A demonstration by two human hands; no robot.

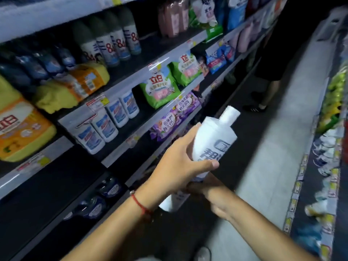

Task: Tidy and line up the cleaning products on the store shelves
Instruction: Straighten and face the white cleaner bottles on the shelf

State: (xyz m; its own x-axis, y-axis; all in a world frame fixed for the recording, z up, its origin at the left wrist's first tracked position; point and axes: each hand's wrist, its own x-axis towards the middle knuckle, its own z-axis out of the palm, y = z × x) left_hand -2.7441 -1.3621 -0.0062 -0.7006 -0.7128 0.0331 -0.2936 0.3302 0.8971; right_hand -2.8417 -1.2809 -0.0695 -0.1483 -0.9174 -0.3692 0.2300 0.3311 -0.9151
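My left hand (178, 166), a red string round its wrist, grips a white bottle (216, 140) with a white cap and grey lettering, tilted up to the right in front of the shelves. Just beneath it my right hand (218, 198) grips a second white bottle (173, 202), of which only the lower end shows; its fingers are partly hidden behind my left wrist. A row of similar white bottles with blue labels (105, 125) stands on the middle shelf (120, 153) to the left.
The shelf above holds green-topped "84" bottles (113, 44), dark blue bottles (47, 63) and yellow jugs (20, 129). Green bags (160, 87) and purple bags (175, 113) lie further right. A person's legs (263, 87) stand in the aisle. Another shelf (323, 166) runs on the right.
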